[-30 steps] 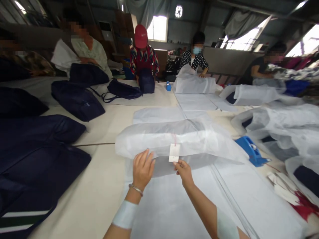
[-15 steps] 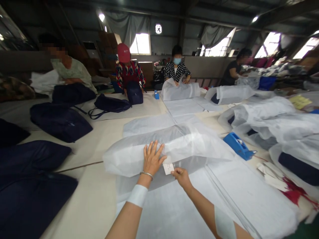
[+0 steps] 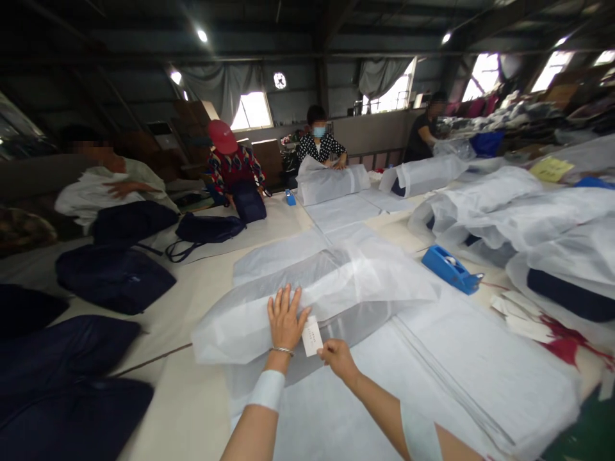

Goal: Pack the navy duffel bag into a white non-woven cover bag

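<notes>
One white bag (image 3: 336, 294), mid-table, soft, light, slippery; best gripped at its near edge. Left hand (image 3: 284, 318) flat and open on it; right hand (image 3: 337, 357) pinches paper tag (image 3: 312, 336).

- My left hand (image 3: 284, 318) lies flat, palm down, fingers (image 3: 287, 299) stretched forward, a bracelet at the wrist.
- My right hand (image 3: 337, 357) sits just beside the left hand, fingers pinched together.

We cannot read the print on the small white tag (image 3: 312, 336); it is too small. The translucent white bag (image 3: 336, 288) veils its contents. Our right hand (image 3: 339, 358) hides its fingertips. The dark bags (image 3: 72, 410) are cut off at the left edge.
</notes>
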Demonstrator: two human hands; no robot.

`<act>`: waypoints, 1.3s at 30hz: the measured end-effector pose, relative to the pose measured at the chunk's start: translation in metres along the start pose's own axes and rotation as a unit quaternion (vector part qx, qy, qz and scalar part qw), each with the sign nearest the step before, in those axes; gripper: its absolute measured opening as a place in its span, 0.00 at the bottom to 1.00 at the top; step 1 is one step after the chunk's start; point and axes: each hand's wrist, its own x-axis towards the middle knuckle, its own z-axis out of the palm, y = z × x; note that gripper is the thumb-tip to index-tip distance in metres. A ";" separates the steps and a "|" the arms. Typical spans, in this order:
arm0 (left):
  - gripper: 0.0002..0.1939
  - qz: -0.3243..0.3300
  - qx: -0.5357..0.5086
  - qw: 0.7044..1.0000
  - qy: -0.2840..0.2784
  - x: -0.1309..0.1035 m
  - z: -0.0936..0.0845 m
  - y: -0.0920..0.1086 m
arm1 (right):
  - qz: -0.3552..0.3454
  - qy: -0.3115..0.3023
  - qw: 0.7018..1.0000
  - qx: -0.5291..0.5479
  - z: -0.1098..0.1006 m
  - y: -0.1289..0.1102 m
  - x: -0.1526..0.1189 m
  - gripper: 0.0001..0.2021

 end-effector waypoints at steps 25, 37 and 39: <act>0.30 0.045 0.087 0.994 -0.039 0.039 -0.016 -0.022 | -0.126 0.091 0.982 -0.109 -0.180 0.016 -0.070 0.16; 0.31 0.043 0.116 0.992 -0.029 0.045 0.017 -0.023 | -0.086 0.073 0.944 -0.309 -0.234 -0.214 0.166 0.21; 0.32 0.052 0.115 0.992 -0.020 0.043 0.017 -0.023 | -0.086 0.066 0.936 -0.335 -0.210 -0.211 0.192 0.19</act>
